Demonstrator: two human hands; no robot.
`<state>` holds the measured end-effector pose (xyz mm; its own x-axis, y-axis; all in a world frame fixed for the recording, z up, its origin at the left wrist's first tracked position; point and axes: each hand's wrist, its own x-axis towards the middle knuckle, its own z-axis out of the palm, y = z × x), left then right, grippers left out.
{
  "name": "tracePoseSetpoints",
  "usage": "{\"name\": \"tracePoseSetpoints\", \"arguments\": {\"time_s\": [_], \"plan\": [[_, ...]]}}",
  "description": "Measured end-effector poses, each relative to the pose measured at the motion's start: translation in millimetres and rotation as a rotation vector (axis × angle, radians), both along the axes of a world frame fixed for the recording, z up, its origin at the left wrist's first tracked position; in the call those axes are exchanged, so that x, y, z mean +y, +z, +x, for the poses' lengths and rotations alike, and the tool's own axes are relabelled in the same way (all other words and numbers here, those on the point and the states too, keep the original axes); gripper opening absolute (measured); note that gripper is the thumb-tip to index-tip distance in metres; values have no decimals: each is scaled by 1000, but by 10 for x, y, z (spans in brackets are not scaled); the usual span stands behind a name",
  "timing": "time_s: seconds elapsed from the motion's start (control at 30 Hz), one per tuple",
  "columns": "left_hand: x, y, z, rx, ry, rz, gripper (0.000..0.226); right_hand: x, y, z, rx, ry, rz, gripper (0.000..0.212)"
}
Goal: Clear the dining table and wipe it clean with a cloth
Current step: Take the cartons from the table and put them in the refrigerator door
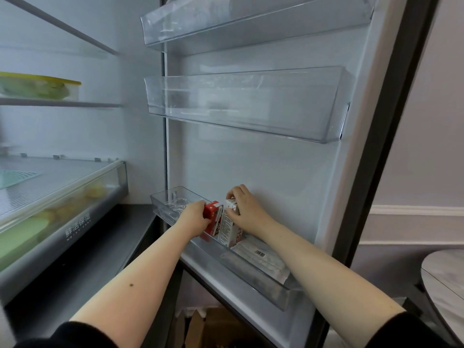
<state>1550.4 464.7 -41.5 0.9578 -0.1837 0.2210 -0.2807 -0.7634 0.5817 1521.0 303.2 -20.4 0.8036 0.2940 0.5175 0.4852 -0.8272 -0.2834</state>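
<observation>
Two drink cartons stand side by side in the bottom door bin [251, 280] of the open fridge, about mid-length along it. Red carton [213, 217]: upright, tilted slightly, touching the white carton [229, 228] on its right. Left hand [195, 218] is wrapped around the red carton's left face, fingers curled, thumb side hidden. Right hand [244, 209] pinches the white carton at its top and right side, fingers bent over the upper edge. Both hands closed on their cartons; neither is spread.

Judgement: step in hand is stowing table items in the fridge, part of clearing. Wiping not begun; no cloth in view.

To do it well: seat both cartons flat on the bin floor, pressed against the door liner, spouts up, then let go one hand at a time to check that neither tips toward the front rail. Keep them snug together so the door swing does not topple them.

Containers:
- Bottom door bin: two cartons, plus flat clear packets with a barcode label [259, 252] toward its right end; left end appears bare.
- Middle door bin [241, 106]: no contents seen.
- Top door bin [251, 18]: contents unclear, blurred.
- Yellow-lidded box [37, 86] on a left shelf: green contents.
- Crisper drawer [62, 209]: green and yellow produce, blurred.

Edge of the dining table [447, 277] shows at far right.
</observation>
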Motion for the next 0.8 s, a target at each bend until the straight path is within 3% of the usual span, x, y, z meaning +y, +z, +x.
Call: {"name": "tracePoseSetpoints", "arguments": {"time_s": [0.5,0.7,0.8], "plan": [[102,-8,-41,1,-21,-28,18,229,-52,29,-45,45,4,26],[124,27,-196,42,-32,-33,47,290,-15,-109,-14,-1,-38,49],[139,38,-306,22,-23,-61,50,324,11,-211,-23,-39,-37,54]]}}
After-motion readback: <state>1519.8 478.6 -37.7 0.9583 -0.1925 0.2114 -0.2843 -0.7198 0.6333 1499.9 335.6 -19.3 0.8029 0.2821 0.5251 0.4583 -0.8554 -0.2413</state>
